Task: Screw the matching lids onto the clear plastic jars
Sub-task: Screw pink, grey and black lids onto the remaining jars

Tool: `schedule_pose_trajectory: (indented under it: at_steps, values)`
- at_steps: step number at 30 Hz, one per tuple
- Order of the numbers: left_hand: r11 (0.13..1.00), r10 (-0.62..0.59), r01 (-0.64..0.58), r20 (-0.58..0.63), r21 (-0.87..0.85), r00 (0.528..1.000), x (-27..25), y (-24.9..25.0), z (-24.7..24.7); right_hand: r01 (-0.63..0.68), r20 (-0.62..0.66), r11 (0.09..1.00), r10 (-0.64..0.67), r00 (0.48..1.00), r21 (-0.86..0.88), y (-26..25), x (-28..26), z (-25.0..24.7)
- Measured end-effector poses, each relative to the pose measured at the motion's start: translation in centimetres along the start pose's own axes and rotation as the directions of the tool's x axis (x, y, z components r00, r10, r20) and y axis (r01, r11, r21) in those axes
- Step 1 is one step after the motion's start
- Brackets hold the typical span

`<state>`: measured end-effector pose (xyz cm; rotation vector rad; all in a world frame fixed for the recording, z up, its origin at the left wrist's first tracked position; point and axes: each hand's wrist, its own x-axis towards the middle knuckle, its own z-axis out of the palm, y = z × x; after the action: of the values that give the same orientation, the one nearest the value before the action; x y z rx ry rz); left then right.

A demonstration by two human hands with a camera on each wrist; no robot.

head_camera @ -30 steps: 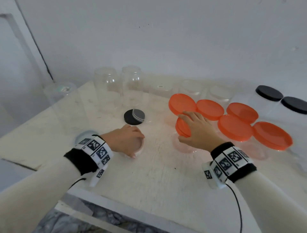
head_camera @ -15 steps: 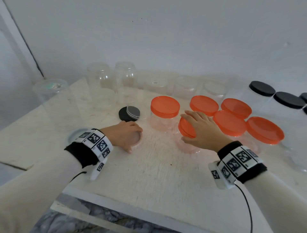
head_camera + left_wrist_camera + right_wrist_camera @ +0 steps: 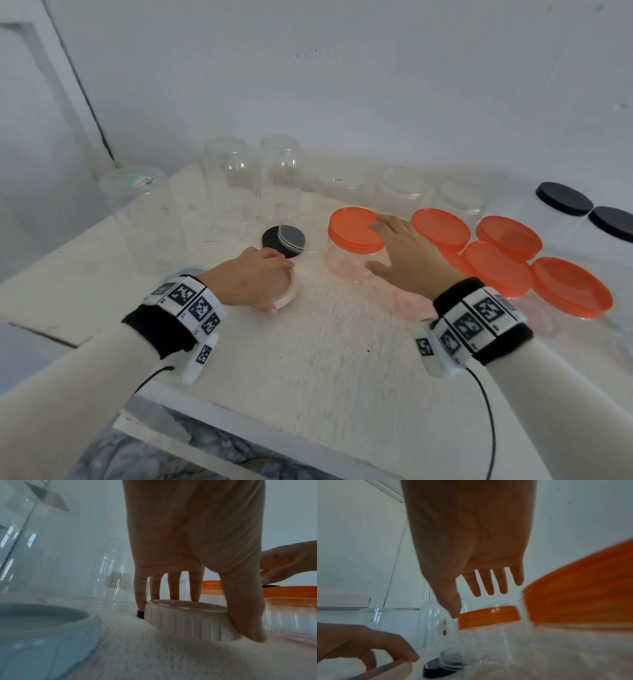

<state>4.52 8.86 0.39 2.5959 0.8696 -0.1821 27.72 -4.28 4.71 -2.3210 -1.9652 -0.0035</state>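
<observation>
My left hand grips a white ribbed lid that lies flat on the table; in the left wrist view the fingers curl over its far rim and the thumb presses its near side. My right hand is spread, holding nothing, at a clear jar capped with an orange lid. Its fingertips reach over the lid's right edge, the thumb beside the jar wall. In the right wrist view the straight fingers hover before that orange lid; contact cannot be told.
Several orange-lidded jars crowd the right side, with black-lidded jars behind them. A small clear jar on a black lid lies ahead of my left hand. Tall clear jars line the back wall. A pale blue lid sits by my left wrist.
My right hand has let go of the tilted orange lid it held and moved left and forward to the orange-lidded jar. The left hand has stayed on the white lid.
</observation>
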Motion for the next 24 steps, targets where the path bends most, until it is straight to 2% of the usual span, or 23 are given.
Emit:
schedule_pose_trajectory:
  at_steps: [3,6,15,21,23,24]
  values:
    - [0.998,-0.004,-0.002,-0.094,-0.062,0.996,-0.6,-0.5,-0.2,0.001,-0.046,1.000,0.001,0.999,0.031,-1.9,2.8,0.9]
    - [0.995,0.005,-0.021,-0.155,-0.098,0.988,-1.2,-1.3,-0.3,-0.035,-0.015,0.999,0.035,0.999,0.042,-2.7,4.7,2.1]
    - [0.978,0.041,-0.091,-0.257,-0.186,0.965,-1.9,-3.4,-0.3,-0.196,-0.021,0.980,0.197,0.980,0.032,-0.9,5.5,2.7]
    - [0.967,0.043,-0.114,-0.292,-0.229,0.955,-2.6,-4.4,-0.5,-0.266,0.041,0.964,0.267,0.963,-0.021,-1.7,6.1,1.9]
    - [0.964,0.031,-0.115,-0.332,-0.238,0.943,-3.2,-4.8,-0.7,-0.242,0.019,0.970,0.242,0.970,-0.017,-2.8,6.8,1.3]
    - [0.965,0.022,-0.113,-0.358,-0.237,0.933,-3.6,-5.1,-0.8,-0.190,-0.011,0.982,0.190,0.982,0.016,-3.5,7.4,1.0]
